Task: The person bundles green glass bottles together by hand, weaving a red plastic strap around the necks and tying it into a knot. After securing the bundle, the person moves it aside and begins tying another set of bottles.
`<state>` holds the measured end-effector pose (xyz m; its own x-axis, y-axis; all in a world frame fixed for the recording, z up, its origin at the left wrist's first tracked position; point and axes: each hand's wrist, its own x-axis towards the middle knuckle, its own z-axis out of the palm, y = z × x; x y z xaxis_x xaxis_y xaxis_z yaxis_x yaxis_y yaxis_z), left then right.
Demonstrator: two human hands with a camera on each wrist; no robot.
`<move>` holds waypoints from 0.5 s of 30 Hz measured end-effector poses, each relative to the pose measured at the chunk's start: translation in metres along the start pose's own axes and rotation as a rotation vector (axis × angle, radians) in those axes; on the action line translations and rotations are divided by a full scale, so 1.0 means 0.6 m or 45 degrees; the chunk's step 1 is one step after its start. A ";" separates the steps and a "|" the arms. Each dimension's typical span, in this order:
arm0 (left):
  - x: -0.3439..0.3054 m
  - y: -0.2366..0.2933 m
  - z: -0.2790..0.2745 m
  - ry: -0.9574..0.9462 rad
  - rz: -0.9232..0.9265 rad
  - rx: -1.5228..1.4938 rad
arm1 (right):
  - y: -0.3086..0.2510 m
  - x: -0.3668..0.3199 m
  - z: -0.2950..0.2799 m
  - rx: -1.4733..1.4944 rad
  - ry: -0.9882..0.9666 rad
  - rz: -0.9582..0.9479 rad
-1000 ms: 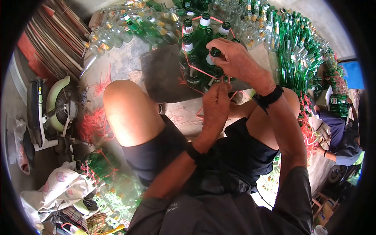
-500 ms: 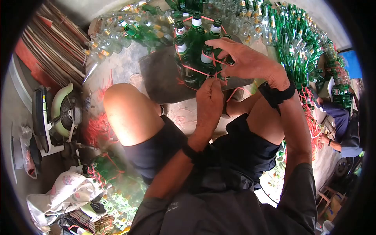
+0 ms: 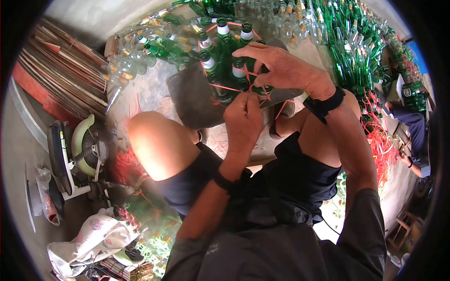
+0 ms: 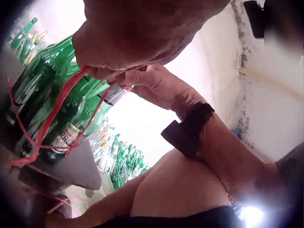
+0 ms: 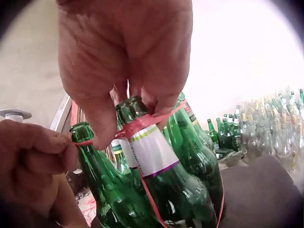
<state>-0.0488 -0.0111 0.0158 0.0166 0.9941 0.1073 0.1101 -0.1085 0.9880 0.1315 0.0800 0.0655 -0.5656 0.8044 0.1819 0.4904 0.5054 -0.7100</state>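
Several green glass bottles [image 3: 226,45] stand upright as a bundle, with red plastic twine [image 3: 224,87] looped around them. My left hand [image 3: 243,119] pinches the twine at the near side of the bundle, close to a bottle's mouth. From those fingers a twine strand [image 4: 56,108] hangs down in the left wrist view. My right hand [image 3: 295,70] reaches over the bundle, its fingers curled round the neck of a white-labelled green bottle [image 5: 159,156]. Twine wraps that neck under the fingers, while the thumb comes down beside a neighbouring bottle [image 5: 102,175].
A dark slab [image 3: 187,93] lies under the bundle. Clear and green bottles crowd the back and right. Loose red twine [image 3: 126,164] lies on the floor beside my knee. A wheeled frame [image 3: 86,145] stands at left; another person's arm [image 3: 412,166] shows at right.
In the head view the bundle and both hands have shifted left. My right hand has tilted and spread from a close grip at the bottle top; twine now crosses that neck.
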 end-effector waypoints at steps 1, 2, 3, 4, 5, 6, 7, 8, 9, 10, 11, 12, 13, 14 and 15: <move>0.002 -0.007 -0.002 -0.003 0.043 0.024 | 0.000 0.001 0.001 -0.013 0.005 0.003; 0.003 -0.012 -0.003 -0.004 0.085 0.047 | 0.000 0.002 0.002 -0.027 0.010 0.006; 0.005 -0.011 -0.005 -0.009 0.086 0.049 | -0.001 0.003 0.002 -0.026 0.014 0.009; 0.005 -0.010 -0.008 -0.024 0.127 0.094 | -0.001 0.003 0.004 -0.028 0.021 0.013; 0.005 -0.009 -0.010 -0.039 0.168 0.141 | -0.002 0.004 0.005 -0.030 0.028 0.016; 0.004 -0.007 -0.012 -0.044 0.164 0.143 | -0.002 0.004 0.007 -0.026 0.030 0.021; 0.003 -0.005 -0.014 -0.046 0.178 0.175 | -0.003 0.005 0.008 -0.044 0.044 -0.008; 0.004 -0.005 -0.015 -0.048 0.193 0.207 | -0.003 0.006 0.008 -0.064 0.058 -0.037; 0.005 -0.007 -0.015 -0.053 0.195 0.208 | 0.000 0.007 0.009 -0.064 0.062 -0.035; 0.006 -0.009 -0.015 -0.046 0.239 0.205 | 0.004 0.006 0.010 -0.057 0.073 -0.070; 0.006 -0.011 -0.015 -0.040 0.283 0.203 | 0.007 0.006 0.011 -0.049 0.085 -0.107; 0.007 -0.010 -0.017 -0.046 0.285 0.207 | 0.008 0.006 0.012 -0.047 0.092 -0.104; 0.008 -0.009 -0.019 -0.058 0.286 0.238 | 0.009 0.006 0.013 -0.059 0.088 -0.101; 0.010 -0.007 -0.022 -0.070 0.289 0.267 | 0.010 0.006 0.012 -0.073 0.085 -0.097; 0.013 -0.002 -0.025 -0.080 0.293 0.269 | 0.011 0.006 0.013 -0.074 0.095 -0.094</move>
<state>-0.0639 -0.0031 0.0170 0.1257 0.9418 0.3117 0.3004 -0.3355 0.8928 0.1276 0.0837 0.0562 -0.5514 0.7845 0.2838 0.4881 0.5793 -0.6529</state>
